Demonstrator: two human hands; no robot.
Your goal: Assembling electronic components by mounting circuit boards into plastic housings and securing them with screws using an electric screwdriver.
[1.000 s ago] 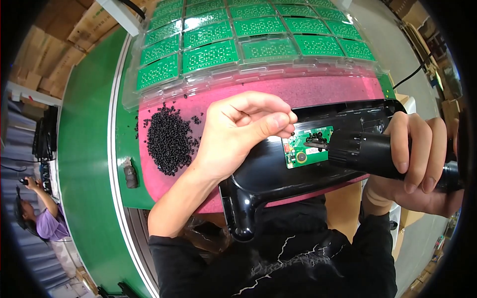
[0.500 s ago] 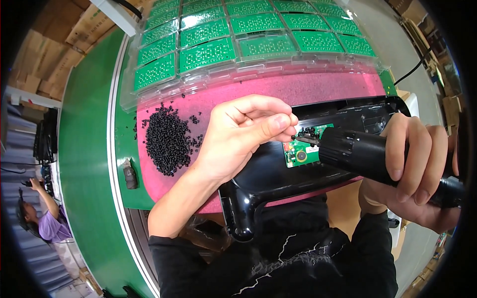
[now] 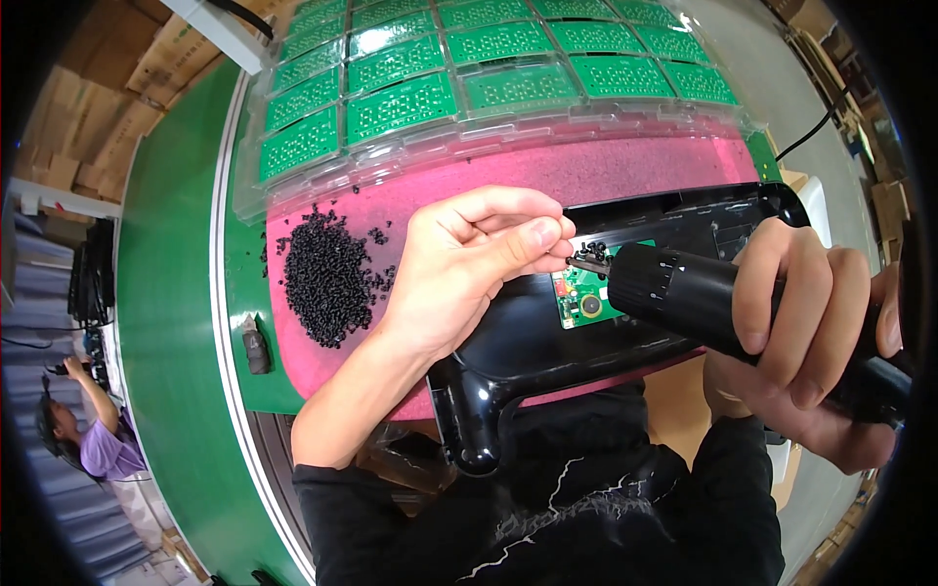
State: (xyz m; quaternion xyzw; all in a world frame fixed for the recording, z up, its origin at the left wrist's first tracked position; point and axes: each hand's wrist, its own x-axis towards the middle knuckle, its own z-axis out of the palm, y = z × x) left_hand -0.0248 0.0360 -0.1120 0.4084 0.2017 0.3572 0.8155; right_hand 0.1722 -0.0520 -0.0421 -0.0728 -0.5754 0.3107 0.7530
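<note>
A co-worker in purple [image 3: 109, 452] sits before grey curtains [image 3: 44, 391], below cartons [image 3: 107, 59]. Past a white rail [image 3: 227, 283], a green worktop [image 3: 266, 388] carries a pink mat [image 3: 635, 161] with a loose screw heap [image 3: 327, 278]; a clear tray [image 3: 251, 200] of green boards [image 3: 403, 104] sits behind. The left hand [image 3: 481, 249] pinches a tiny screw [image 3: 570, 262] at the bit [image 3: 590, 266], above a circuit board [image 3: 591, 306] in a black casing [image 3: 532, 342]. The right hand [image 3: 801, 313] grips the driver [image 3: 674, 285]. Grey floor [image 3: 757, 73] lies rightward.
</note>
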